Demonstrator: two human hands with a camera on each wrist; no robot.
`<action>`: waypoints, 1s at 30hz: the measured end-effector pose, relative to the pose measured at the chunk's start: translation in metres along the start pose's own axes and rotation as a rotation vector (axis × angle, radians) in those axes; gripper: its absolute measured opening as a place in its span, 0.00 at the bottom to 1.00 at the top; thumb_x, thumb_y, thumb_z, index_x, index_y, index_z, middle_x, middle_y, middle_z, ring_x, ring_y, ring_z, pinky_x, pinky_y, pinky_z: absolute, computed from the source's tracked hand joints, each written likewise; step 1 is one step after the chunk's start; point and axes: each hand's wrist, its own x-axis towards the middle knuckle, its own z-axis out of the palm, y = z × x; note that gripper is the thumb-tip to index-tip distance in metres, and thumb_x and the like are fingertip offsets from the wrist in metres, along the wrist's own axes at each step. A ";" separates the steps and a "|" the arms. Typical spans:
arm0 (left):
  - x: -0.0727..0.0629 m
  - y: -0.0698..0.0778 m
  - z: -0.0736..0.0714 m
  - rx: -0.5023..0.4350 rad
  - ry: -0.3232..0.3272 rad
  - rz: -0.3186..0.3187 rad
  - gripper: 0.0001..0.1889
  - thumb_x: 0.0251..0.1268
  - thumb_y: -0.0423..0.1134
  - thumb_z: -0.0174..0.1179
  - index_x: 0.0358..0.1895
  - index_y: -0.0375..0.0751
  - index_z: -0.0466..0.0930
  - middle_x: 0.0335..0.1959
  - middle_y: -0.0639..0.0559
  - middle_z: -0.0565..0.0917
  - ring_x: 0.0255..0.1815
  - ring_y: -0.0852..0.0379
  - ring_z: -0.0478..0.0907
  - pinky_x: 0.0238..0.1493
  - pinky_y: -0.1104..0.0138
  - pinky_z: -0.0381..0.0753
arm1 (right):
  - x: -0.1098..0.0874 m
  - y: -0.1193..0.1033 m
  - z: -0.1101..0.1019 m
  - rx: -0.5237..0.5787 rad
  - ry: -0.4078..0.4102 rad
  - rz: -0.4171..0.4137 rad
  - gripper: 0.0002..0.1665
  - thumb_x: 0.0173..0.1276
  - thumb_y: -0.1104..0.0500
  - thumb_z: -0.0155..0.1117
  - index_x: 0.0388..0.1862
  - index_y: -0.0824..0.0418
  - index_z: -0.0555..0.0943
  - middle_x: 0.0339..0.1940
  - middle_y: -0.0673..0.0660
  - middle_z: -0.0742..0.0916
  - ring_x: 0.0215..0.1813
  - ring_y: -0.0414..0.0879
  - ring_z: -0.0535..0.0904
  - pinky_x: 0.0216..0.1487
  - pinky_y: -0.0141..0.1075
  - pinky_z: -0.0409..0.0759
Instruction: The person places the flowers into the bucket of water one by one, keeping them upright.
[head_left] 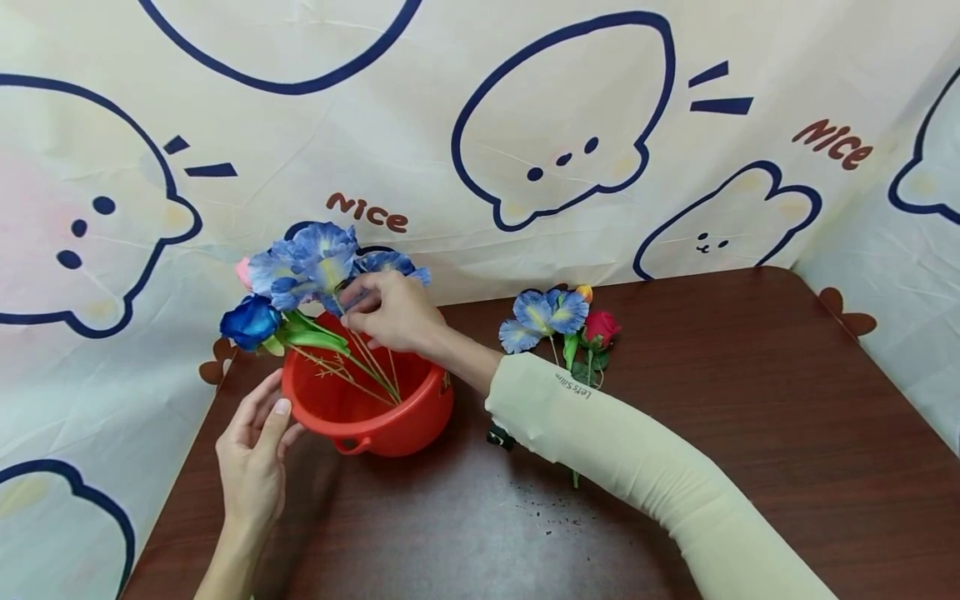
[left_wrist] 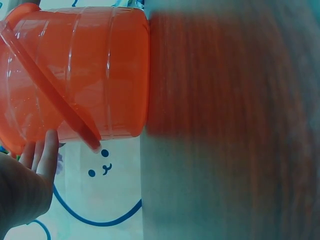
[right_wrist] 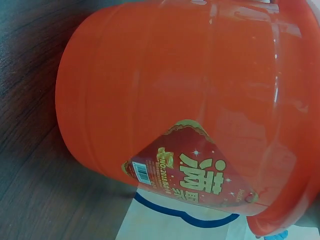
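Observation:
A red plastic bucket [head_left: 408,425] stands on the table, with flower stems leaning inside it. My left hand [head_left: 253,454] touches its left side near the rim; in the left wrist view, the fingers [left_wrist: 47,155] lie fairly straight against the wall. Above the bucket, my right hand [head_left: 397,312] pinches a blue iris [head_left: 326,254] by its stem, just below the bloom. A dark blue rose [head_left: 251,322] and green leaves [head_left: 315,335] hang over the left rim. The right wrist view shows only the bucket's side with a diamond label [right_wrist: 192,172].
On the table right of the bucket lie another blue iris [head_left: 543,315] and a red rose [head_left: 600,327], partly under my right sleeve [head_left: 630,454]. Dark crumbs [head_left: 551,517] are scattered nearer me. A printed cloth [head_left: 420,133] hangs behind the brown table [head_left: 750,375].

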 end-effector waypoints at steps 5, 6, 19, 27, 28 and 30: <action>0.000 0.000 0.000 0.000 -0.003 0.002 0.23 0.83 0.29 0.55 0.76 0.36 0.74 0.65 0.51 0.87 0.57 0.61 0.91 0.47 0.70 0.91 | -0.001 0.000 0.001 -0.016 -0.015 -0.005 0.09 0.75 0.64 0.72 0.51 0.62 0.88 0.44 0.60 0.94 0.42 0.58 0.94 0.35 0.39 0.94; 0.000 0.000 0.000 0.002 -0.003 0.002 0.23 0.83 0.30 0.55 0.76 0.35 0.74 0.65 0.51 0.87 0.57 0.61 0.91 0.47 0.70 0.91 | -0.001 0.000 0.001 -0.016 -0.018 -0.006 0.09 0.75 0.64 0.72 0.51 0.63 0.88 0.44 0.60 0.94 0.43 0.59 0.94 0.34 0.38 0.93; -0.001 0.000 0.000 0.003 -0.008 0.014 0.23 0.83 0.29 0.55 0.76 0.35 0.74 0.65 0.51 0.87 0.56 0.61 0.91 0.47 0.70 0.91 | -0.001 0.000 0.002 -0.058 -0.038 0.055 0.06 0.74 0.62 0.73 0.47 0.59 0.89 0.43 0.57 0.94 0.40 0.51 0.94 0.32 0.36 0.93; -0.001 0.001 0.000 0.004 -0.007 0.011 0.23 0.83 0.29 0.55 0.76 0.34 0.73 0.65 0.52 0.87 0.56 0.62 0.91 0.47 0.70 0.91 | -0.009 -0.010 -0.004 -0.079 -0.024 0.112 0.11 0.74 0.60 0.74 0.52 0.60 0.88 0.45 0.56 0.94 0.39 0.51 0.93 0.34 0.37 0.93; -0.001 0.001 0.000 0.005 -0.007 0.009 0.23 0.83 0.29 0.55 0.76 0.35 0.74 0.65 0.52 0.87 0.56 0.62 0.91 0.47 0.70 0.91 | -0.011 -0.012 -0.006 -0.083 -0.026 0.121 0.12 0.74 0.60 0.74 0.54 0.60 0.88 0.45 0.56 0.93 0.38 0.50 0.93 0.35 0.38 0.93; -0.001 0.000 0.000 0.009 -0.008 0.007 0.23 0.83 0.29 0.55 0.77 0.35 0.73 0.65 0.52 0.87 0.56 0.62 0.91 0.47 0.70 0.91 | -0.015 -0.014 -0.010 -0.085 -0.036 0.137 0.15 0.74 0.60 0.74 0.57 0.60 0.87 0.47 0.57 0.93 0.36 0.46 0.91 0.39 0.40 0.94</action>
